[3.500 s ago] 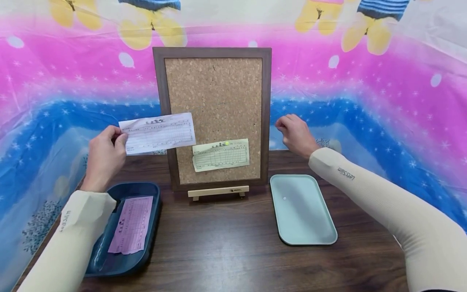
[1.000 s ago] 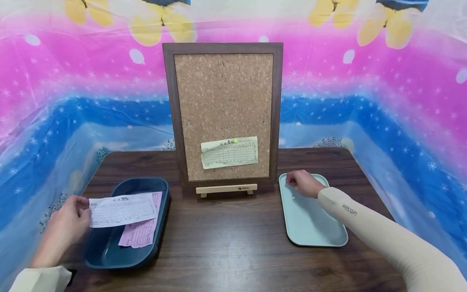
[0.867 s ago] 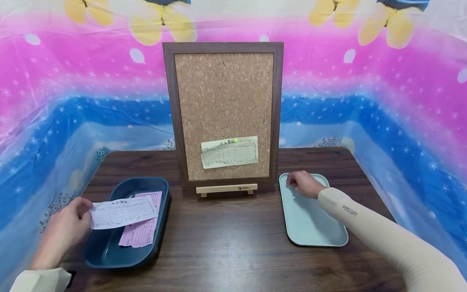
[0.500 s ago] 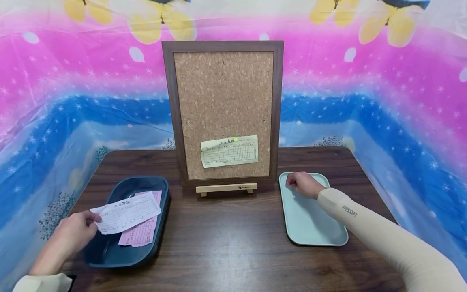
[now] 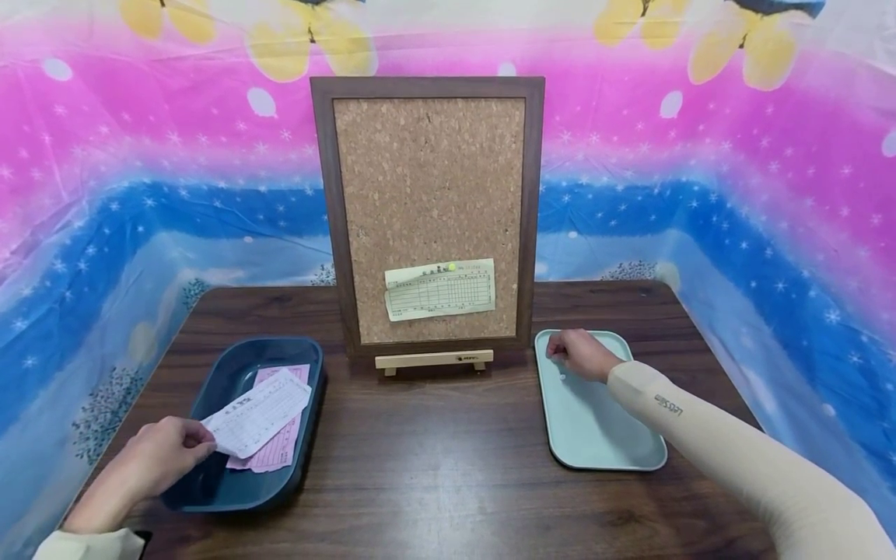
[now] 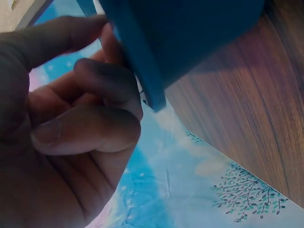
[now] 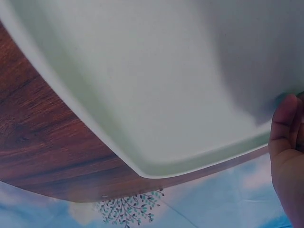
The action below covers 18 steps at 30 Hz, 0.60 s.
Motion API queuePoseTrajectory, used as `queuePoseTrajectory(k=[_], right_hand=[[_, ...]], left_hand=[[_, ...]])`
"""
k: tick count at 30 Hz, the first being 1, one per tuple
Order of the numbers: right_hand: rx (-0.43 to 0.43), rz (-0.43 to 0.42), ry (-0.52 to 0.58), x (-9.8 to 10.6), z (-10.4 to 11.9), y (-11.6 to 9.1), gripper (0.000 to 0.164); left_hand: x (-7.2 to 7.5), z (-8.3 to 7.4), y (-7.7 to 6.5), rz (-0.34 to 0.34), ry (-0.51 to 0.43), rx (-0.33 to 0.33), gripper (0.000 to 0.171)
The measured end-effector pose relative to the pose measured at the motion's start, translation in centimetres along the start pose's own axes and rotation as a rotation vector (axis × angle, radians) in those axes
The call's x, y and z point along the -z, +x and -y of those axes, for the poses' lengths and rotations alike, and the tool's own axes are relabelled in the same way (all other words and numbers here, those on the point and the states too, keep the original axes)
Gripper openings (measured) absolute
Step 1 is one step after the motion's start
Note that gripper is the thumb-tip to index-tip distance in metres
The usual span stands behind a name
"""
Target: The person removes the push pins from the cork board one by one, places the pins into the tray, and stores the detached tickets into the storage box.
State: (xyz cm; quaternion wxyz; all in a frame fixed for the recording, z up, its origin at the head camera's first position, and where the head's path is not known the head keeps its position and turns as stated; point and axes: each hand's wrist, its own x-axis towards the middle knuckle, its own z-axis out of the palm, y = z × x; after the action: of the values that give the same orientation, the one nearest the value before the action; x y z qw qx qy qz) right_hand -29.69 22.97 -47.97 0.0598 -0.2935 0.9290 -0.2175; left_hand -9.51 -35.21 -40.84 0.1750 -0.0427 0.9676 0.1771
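Note:
My left hand (image 5: pixel 164 457) pinches the near left corner of a white printed form slip (image 5: pixel 259 410), tilted over the dark blue bin (image 5: pixel 316 404). Under it in the bin lies a pink form slip (image 5: pixel 281 451), partly covered. In the left wrist view the fingers (image 6: pixel 107 126) are right at the bin's wall, and the slip is mostly hidden. My right hand (image 5: pixel 582 354) is at the far left corner of the pale green tray (image 5: pixel 602 435), fingertips together and low. A small green push pin (image 7: pixel 281 99) shows at those fingertips in the right wrist view.
A framed corkboard (image 5: pixel 428 179) stands upright on a small wooden stand (image 5: pixel 434 361) at the back centre. A pale yellow-green slip (image 5: pixel 441 294) hangs on it from a yellow pin (image 5: pixel 452 267). One small whitish thing (image 5: pixel 562 377) lies on the tray.
My left hand has lowered the white slip from before the board to the bin, most recently moving nearer and turning it aslant. My right hand came down to the tray and has stayed there.

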Motion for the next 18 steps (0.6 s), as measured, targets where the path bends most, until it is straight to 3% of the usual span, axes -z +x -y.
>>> queuePoseTrajectory(k=[5, 9, 13, 18], right_hand=[[-0.007, -0.008, -0.001, 0.3, -0.1, 0.0, 0.016], [-0.029, -0.044, -0.003, 1.0, 0.1, -0.2, 0.008], [0.000, -0.136, -0.025, 1.9, 0.8, -0.2, 0.008], [0.069, -0.263, -0.035, 2.9, 1.8, 0.0, 0.006]], left_hand=[[0.2, -0.5, 0.1, 0.041, 0.006, -0.057, 0.024], [0.8, -1.1, 0.2, 0.024, 0.010, -0.084, 0.030], [1.4, -2.1, 0.2, -0.057, -0.018, -0.104, 0.033], [1.6, -3.4, 0.6, -0.198, -0.044, -0.184, 0.028]])
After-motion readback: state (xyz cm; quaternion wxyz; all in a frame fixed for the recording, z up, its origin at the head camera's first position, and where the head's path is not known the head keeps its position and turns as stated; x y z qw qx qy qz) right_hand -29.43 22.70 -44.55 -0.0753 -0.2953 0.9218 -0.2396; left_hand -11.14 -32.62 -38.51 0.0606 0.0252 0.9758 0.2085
